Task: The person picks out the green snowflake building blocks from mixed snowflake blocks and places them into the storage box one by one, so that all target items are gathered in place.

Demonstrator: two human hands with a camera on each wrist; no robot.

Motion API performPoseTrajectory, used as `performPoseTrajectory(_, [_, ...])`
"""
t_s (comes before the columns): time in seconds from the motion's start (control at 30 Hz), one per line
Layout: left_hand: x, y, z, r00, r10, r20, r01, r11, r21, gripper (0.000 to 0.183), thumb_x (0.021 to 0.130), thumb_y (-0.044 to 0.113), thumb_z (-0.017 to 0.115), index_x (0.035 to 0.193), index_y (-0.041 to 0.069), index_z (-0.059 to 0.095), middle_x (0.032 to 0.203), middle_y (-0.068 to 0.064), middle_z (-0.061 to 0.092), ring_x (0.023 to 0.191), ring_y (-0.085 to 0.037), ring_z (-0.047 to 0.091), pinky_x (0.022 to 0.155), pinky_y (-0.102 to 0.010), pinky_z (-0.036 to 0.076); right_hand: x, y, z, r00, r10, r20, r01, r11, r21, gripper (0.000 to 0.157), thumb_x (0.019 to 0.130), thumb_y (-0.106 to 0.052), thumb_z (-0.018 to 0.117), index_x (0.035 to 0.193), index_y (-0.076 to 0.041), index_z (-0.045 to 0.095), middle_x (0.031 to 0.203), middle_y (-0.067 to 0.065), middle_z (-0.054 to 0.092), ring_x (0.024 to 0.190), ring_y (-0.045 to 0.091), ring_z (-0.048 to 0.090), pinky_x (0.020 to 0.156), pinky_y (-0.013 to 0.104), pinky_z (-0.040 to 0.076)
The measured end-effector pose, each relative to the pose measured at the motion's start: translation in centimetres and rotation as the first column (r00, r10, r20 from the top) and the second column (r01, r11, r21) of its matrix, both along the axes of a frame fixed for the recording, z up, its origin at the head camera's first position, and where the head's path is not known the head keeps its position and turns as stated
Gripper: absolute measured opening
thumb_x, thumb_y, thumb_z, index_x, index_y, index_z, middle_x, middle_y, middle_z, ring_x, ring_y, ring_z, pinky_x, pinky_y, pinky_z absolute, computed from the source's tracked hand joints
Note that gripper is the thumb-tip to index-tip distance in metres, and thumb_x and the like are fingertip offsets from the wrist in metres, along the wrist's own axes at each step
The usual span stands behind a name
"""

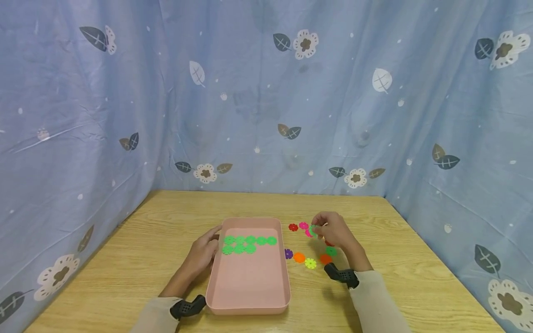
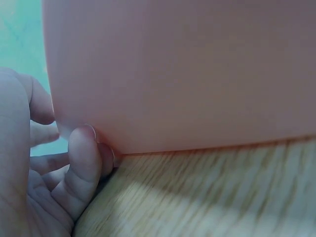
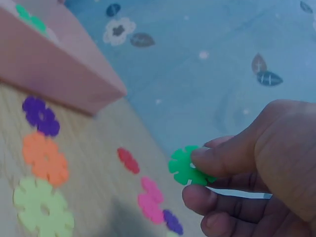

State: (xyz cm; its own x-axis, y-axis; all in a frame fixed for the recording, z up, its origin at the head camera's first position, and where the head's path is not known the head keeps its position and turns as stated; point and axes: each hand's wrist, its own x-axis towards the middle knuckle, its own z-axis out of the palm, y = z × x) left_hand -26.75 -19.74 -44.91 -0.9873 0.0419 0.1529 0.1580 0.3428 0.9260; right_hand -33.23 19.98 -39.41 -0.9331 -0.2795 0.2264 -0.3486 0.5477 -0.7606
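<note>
A pink tray [image 1: 250, 286] stands on the table with several green flower-shaped discs [image 1: 251, 249] in two rows near its far end. At its far left corner, my left hand [image 1: 201, 252] holds the tray with bent fingers; in the left wrist view the fingertips [image 2: 84, 148] touch the outer wall low down. My right hand [image 1: 335, 229] is to the right of the tray. Between thumb and fingers it pinches a green flower-shaped disc [image 3: 183, 167], above the loose discs on the table.
Loose discs lie right of the tray: purple [image 1: 288, 254], orange [image 1: 299, 257], yellow [image 1: 310, 263], red [image 1: 293, 227] and pink [image 1: 303, 225], plus another green one [image 1: 331, 251]. A blue patterned curtain [image 1: 258, 101] encloses the wooden table [image 1: 166, 212] at the back and sides.
</note>
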Motion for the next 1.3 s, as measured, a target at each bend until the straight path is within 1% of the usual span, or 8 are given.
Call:
performPoseTrajectory(0.1, [0.0,0.0,0.1,1.0,0.003,0.0,-0.003,1.0,-0.002,0.06,0.097,0.012,0.04,0.157,0.017,0.04,0.132,-0.013,0.064,0.044,-0.016,0.046,0.043,-0.029,0.046,0.3,-0.4,0.8,1.0,-0.008,-0.015,0.008,1.0,-0.027,0.008,0.094,-0.001,0.064,0.101,0.002,0.066,0.085,0.011,0.064,0.074,0.041,0.067,0.067,0.044,0.058])
performPoseTrajectory(0.2, [0.0,0.0,0.2,1.0,-0.003,-0.004,0.003,1.0,0.003,0.06,0.097,0.012,0.04,0.157,0.016,0.04,0.132,-0.014,0.064,0.044,-0.016,0.046,0.043,-0.029,0.045,0.4,-0.9,1.4,1.0,-0.022,-0.023,0.021,0.998,-0.056,0.011,0.093,-0.002,0.064,0.103,0.001,0.067,0.087,0.011,0.065,0.079,0.042,0.067,0.064,0.037,0.056])
performPoseTrajectory(0.37, [0.2,0.0,0.2,1.0,-0.009,-0.007,0.009,1.0,0.013,0.061,0.096,0.011,0.041,0.157,0.014,0.04,0.134,-0.018,0.062,0.044,-0.015,0.046,0.042,-0.029,0.044,0.8,-2.3,1.9,0.999,-0.028,-0.038,0.022,0.987,-0.156,0.011,0.092,-0.002,0.064,0.102,0.0,0.068,0.088,0.013,0.065,0.076,0.044,0.065,0.06,0.034,0.056])
performPoseTrajectory(0.6, [0.3,-0.1,0.2,1.0,-0.009,-0.007,0.009,1.0,0.008,0.06,0.098,0.013,0.041,0.157,0.015,0.039,0.134,-0.018,0.062,0.046,-0.015,0.046,0.044,-0.029,0.045,1.1,-4.6,2.6,0.999,-0.006,-0.035,-0.003,0.967,-0.254,0.012,0.093,-0.001,0.065,0.103,0.003,0.069,0.09,0.016,0.066,0.068,0.026,0.068,0.058,0.031,0.056])
performPoseTrajectory(0.7, [0.3,-0.1,0.2,1.0,-0.014,-0.009,0.014,1.0,0.011,0.059,0.098,0.013,0.042,0.157,0.014,0.039,0.134,-0.018,0.062,0.045,-0.016,0.046,0.044,-0.029,0.045,1.1,-5.7,2.5,1.0,0.022,-0.014,-0.025,0.965,-0.261,0.012,0.093,-0.001,0.066,0.104,0.004,0.069,0.089,0.017,0.066,0.067,0.021,0.067,0.059,0.033,0.056])
performPoseTrajectory(0.9, [0.2,-0.3,0.2,0.999,-0.028,-0.022,0.029,1.0,0.009,0.061,0.096,0.012,0.042,0.157,0.01,0.038,0.136,-0.021,0.061,0.043,-0.018,0.045,0.042,-0.03,0.044,1.2,-7.5,1.8,0.996,0.088,-0.001,-0.085,0.961,-0.265,0.011,0.093,0.0,0.067,0.103,0.004,0.069,0.088,0.019,0.065,0.071,0.035,0.069,0.058,0.034,0.055])
performPoseTrajectory(1.03, [0.3,-0.2,0.3,0.999,-0.027,-0.016,0.028,1.0,0.005,0.06,0.097,0.013,0.042,0.157,0.013,0.039,0.135,-0.019,0.062,0.044,-0.016,0.045,0.043,-0.03,0.044,1.2,-8.8,1.2,0.994,0.104,0.01,-0.098,0.961,-0.26,0.011,0.093,0.0,0.067,0.102,0.004,0.069,0.086,0.016,0.066,0.068,0.031,0.07,0.058,0.034,0.057])
performPoseTrajectory(1.3, [0.0,-0.1,0.1,1.0,0.015,-0.02,-0.016,0.998,-0.058,0.061,0.095,0.013,0.042,0.156,0.014,0.041,0.136,-0.017,0.062,0.05,-0.015,0.048,0.053,-0.028,0.045,1.0,-11.1,0.0,0.986,0.159,0.04,-0.145,0.959,-0.242,0.008,0.091,0.001,0.068,0.097,0.005,0.07,0.085,0.021,0.07,0.069,0.04,0.071,0.058,0.037,0.06])
